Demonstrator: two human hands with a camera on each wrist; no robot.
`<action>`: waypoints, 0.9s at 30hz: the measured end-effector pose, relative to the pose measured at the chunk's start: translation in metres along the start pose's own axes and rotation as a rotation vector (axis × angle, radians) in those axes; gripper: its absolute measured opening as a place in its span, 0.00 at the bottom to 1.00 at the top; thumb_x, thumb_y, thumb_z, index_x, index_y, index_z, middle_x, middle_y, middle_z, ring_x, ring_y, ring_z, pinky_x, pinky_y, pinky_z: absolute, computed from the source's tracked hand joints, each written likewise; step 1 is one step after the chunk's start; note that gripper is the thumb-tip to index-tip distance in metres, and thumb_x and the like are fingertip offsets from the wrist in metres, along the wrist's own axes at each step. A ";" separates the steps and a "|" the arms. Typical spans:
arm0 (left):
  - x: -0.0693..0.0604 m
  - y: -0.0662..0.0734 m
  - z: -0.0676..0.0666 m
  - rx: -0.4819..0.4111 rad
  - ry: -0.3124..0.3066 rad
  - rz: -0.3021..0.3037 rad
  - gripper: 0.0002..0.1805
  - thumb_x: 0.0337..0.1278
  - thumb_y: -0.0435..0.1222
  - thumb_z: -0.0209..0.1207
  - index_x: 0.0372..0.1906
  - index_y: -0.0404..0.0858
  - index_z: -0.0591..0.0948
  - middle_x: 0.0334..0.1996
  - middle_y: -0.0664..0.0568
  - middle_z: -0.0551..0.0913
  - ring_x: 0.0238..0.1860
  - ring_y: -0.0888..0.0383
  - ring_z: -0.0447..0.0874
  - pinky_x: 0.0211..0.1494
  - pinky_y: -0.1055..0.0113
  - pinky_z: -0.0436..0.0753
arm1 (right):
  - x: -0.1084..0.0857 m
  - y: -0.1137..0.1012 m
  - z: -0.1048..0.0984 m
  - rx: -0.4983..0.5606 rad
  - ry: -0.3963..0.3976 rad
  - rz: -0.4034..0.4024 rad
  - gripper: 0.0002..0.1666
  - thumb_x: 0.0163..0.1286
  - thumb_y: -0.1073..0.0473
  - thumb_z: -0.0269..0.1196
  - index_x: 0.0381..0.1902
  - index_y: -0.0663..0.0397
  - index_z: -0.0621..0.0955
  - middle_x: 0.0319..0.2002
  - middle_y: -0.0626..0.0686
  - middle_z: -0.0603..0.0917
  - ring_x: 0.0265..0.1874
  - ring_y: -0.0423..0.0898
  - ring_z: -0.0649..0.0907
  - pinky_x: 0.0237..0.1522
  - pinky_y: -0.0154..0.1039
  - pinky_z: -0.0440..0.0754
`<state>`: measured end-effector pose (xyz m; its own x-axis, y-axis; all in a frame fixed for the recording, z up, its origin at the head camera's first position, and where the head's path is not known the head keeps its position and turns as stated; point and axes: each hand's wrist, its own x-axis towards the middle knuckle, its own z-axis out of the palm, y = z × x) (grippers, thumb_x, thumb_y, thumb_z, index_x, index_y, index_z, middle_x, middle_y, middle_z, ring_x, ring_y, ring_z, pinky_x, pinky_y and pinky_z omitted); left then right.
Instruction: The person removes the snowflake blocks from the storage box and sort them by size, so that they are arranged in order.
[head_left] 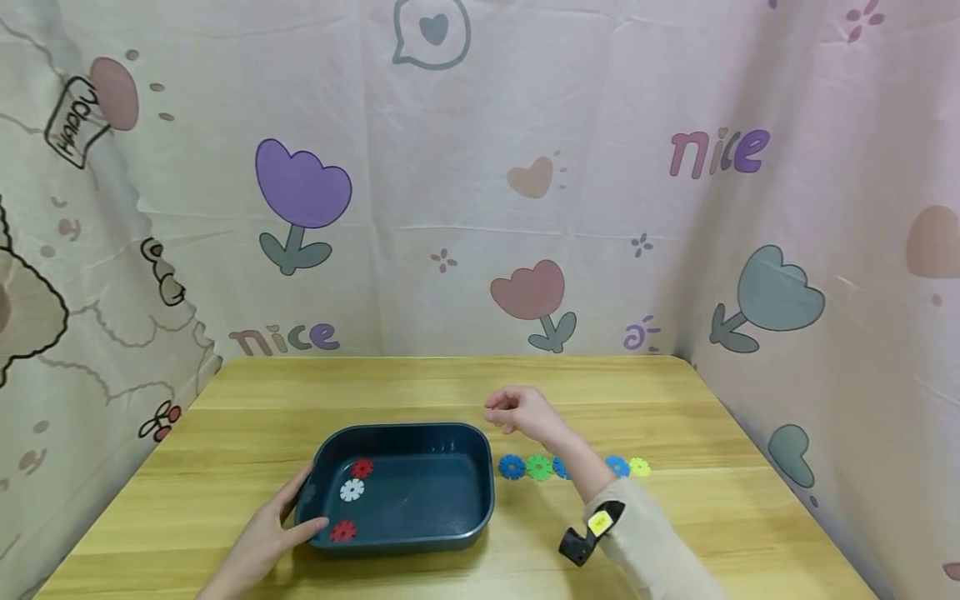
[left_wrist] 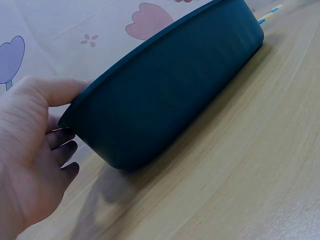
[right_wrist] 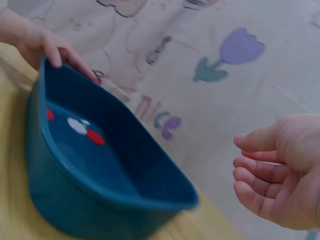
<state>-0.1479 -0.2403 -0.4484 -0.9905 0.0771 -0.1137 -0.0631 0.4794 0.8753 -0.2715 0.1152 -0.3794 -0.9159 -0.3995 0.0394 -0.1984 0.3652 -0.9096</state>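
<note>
The left hand point(head_left: 262, 533) grips the left end of a dark teal basin point(head_left: 420, 496), its thumb over the rim and its fingers along the outside; the left wrist view shows this hand point(left_wrist: 30, 150) at the basin's point(left_wrist: 165, 80) corner. Inside lie a white notched disc point(head_left: 352, 490) and two red ones, one behind it point(head_left: 362, 468) and one nearer the front point(head_left: 343, 531). Beyond the basin's right back corner the right hand point(head_left: 525, 412) hovers above the table. In the right wrist view this hand point(right_wrist: 280, 170) has loosely bent fingers, with nothing visible between them.
Right of the basin, a row of notched discs lies on the wooden table point(head_left: 300, 383): blue point(head_left: 512, 467), green point(head_left: 539, 467), more blue and a yellow one point(head_left: 639, 467). The right forearm covers part of the row. A printed curtain point(head_left: 450, 208) hangs behind.
</note>
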 end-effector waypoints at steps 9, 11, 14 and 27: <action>-0.001 0.002 0.001 -0.033 0.011 0.001 0.47 0.55 0.40 0.61 0.72 0.32 0.46 0.69 0.28 0.45 0.66 0.29 0.43 0.63 0.37 0.52 | 0.020 -0.017 0.050 -0.002 -0.115 -0.038 0.11 0.62 0.63 0.64 0.41 0.64 0.80 0.30 0.50 0.81 0.27 0.45 0.81 0.31 0.42 0.82; -0.001 0.002 0.001 -0.037 0.013 0.005 0.47 0.55 0.40 0.61 0.72 0.32 0.46 0.69 0.28 0.45 0.67 0.29 0.43 0.63 0.37 0.52 | 0.023 -0.019 0.061 0.003 -0.130 -0.038 0.12 0.61 0.63 0.64 0.41 0.64 0.80 0.29 0.50 0.81 0.27 0.48 0.81 0.29 0.39 0.81; -0.001 0.001 0.001 -0.032 0.015 0.006 0.47 0.55 0.40 0.62 0.72 0.32 0.46 0.69 0.28 0.45 0.67 0.29 0.43 0.63 0.37 0.52 | 0.027 -0.023 0.078 0.027 -0.141 -0.024 0.12 0.60 0.63 0.65 0.41 0.64 0.81 0.29 0.50 0.80 0.30 0.55 0.80 0.28 0.39 0.80; -0.001 0.001 0.000 -0.022 0.007 -0.010 0.47 0.56 0.41 0.61 0.72 0.34 0.46 0.69 0.29 0.46 0.67 0.30 0.45 0.64 0.37 0.51 | 0.040 -0.024 0.147 -0.064 -0.220 -0.046 0.12 0.56 0.65 0.68 0.39 0.61 0.82 0.22 0.44 0.77 0.21 0.37 0.74 0.25 0.36 0.80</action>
<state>-0.1466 -0.2403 -0.4471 -0.9906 0.0665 -0.1198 -0.0760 0.4604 0.8844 -0.2518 -0.0328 -0.4163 -0.8086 -0.5882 -0.0178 -0.2661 0.3924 -0.8805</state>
